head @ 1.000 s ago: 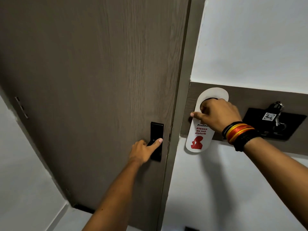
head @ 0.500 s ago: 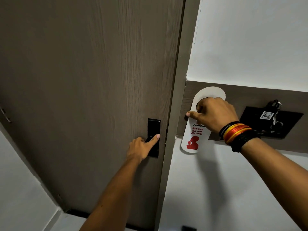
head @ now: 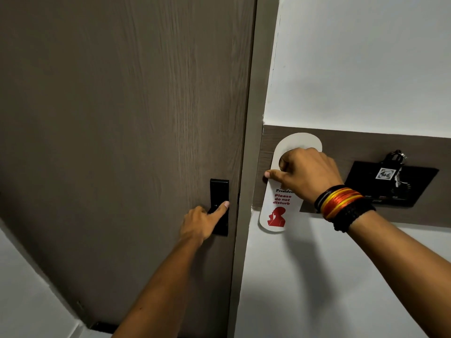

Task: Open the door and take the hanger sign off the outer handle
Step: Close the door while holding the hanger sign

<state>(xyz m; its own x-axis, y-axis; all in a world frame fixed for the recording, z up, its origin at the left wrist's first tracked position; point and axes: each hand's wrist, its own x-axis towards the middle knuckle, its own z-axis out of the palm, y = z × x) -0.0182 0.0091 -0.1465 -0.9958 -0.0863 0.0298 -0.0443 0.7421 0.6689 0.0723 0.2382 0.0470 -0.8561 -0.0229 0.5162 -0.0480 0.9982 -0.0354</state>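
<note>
The brown wooden door (head: 122, 118) stands shut in its frame (head: 255, 81). My left hand (head: 200, 225) is curled at the black handle plate (head: 219, 189), with the thumb lying on the plate. The lever itself is hidden under the fingers. My right hand (head: 310, 172) grips a white "Please do not disturb" hanger sign (head: 278, 215) near its hole. It holds the sign flat against a brown wall panel (head: 353, 145) right of the frame. Several coloured bands circle the right wrist.
A black card holder (head: 361, 184) with a bunch of keys (head: 393, 159) hanging on it is fixed to the panel, right of my right hand. White wall (head: 366, 57) lies above and below the panel. Another white wall (head: 29, 289) closes in at the lower left.
The view has drifted slightly to the right. Both hands keep the same holds, the left at the handle and the right on the sign against the panel.
</note>
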